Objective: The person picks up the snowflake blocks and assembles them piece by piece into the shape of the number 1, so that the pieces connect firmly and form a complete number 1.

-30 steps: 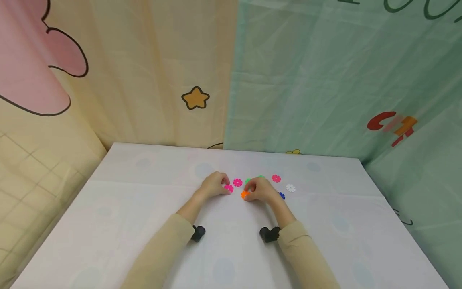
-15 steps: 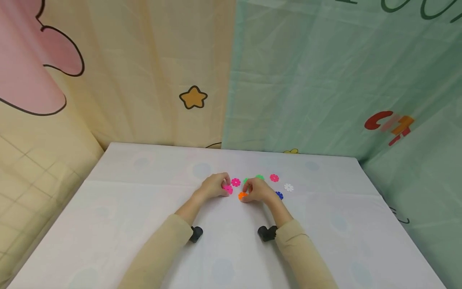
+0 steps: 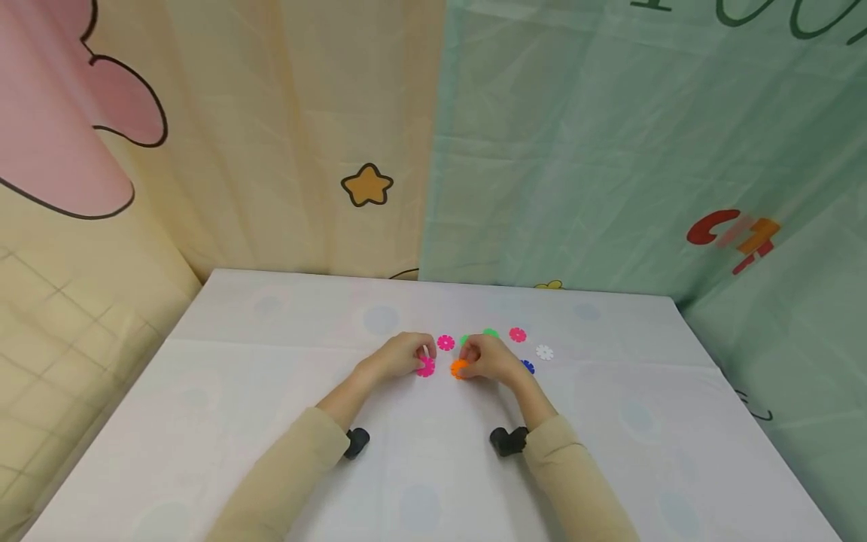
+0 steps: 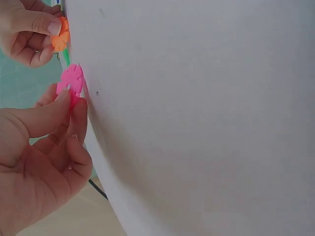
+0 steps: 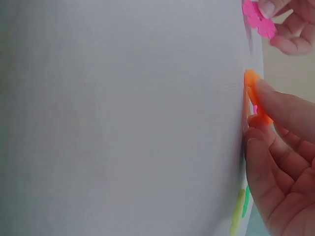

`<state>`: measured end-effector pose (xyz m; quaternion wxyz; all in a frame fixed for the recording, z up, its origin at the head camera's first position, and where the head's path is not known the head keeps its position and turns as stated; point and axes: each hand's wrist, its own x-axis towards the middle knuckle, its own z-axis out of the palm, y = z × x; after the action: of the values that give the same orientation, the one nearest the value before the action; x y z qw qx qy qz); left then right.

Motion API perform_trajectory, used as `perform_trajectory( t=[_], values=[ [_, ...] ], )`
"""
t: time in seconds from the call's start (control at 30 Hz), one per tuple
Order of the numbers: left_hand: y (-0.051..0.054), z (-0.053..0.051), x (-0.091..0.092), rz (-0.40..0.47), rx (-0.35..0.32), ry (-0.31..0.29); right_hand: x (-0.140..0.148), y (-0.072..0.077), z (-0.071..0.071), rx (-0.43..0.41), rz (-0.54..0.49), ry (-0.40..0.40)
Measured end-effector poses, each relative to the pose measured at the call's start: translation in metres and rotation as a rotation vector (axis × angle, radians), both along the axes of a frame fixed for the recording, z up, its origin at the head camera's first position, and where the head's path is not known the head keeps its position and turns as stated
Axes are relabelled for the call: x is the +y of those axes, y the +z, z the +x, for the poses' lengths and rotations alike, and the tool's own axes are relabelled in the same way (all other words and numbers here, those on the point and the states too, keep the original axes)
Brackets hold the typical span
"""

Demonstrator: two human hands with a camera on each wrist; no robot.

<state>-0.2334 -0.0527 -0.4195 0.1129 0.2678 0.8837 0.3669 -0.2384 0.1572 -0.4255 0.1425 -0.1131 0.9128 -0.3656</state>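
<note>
My left hand (image 3: 401,355) pinches a pink flower-shaped plastic disc (image 3: 425,368) with notched edges, held upright between thumb and fingers in the left wrist view. Across a small gap, my right hand (image 3: 493,358) pinches a similar orange disc (image 3: 458,369). The right wrist view shows the thumb on the orange disc (image 5: 252,83), whose edge is at or close to the tabletop. The pink and orange discs are apart.
Behind the hands lie another pink disc (image 3: 445,342), green discs (image 3: 491,333), a red-pink disc (image 3: 518,334) and a white disc (image 3: 545,352). A blue disc (image 3: 529,366) is partly hidden by the right wrist. A yellow piece (image 5: 236,212) shows in the right wrist view.
My left hand has drawn back toward the body and slightly left with its pink disc, which now faces the head camera more. The right hand has hardly moved and keeps the orange disc.
</note>
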Motion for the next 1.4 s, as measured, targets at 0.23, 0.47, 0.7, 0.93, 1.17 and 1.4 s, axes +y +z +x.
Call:
perform_trajectory(
  t=[0.23,0.47,0.7,0.93,1.17,1.4],
  values=[
    [-0.002,0.004,-0.007,-0.007,0.001,0.051,0.01,-0.001,0.003,-0.061,-0.138,-0.014],
    [-0.002,0.008,-0.011,0.035,0.021,0.069,0.011,0.002,0.007,-0.111,-0.232,0.0],
    [-0.001,0.015,-0.017,0.113,0.017,0.031,0.005,0.014,0.013,-0.13,-0.297,0.033],
    [0.004,0.033,-0.019,0.252,-0.111,0.049,0.003,0.022,0.021,-0.171,-0.363,0.068],
    [0.007,0.051,-0.015,0.411,-0.313,0.093,0.004,0.029,0.031,-0.17,-0.408,0.08],
    [0.015,0.067,-0.01,0.544,-0.483,0.136,0.004,0.032,0.041,-0.155,-0.442,0.078]
  ],
)
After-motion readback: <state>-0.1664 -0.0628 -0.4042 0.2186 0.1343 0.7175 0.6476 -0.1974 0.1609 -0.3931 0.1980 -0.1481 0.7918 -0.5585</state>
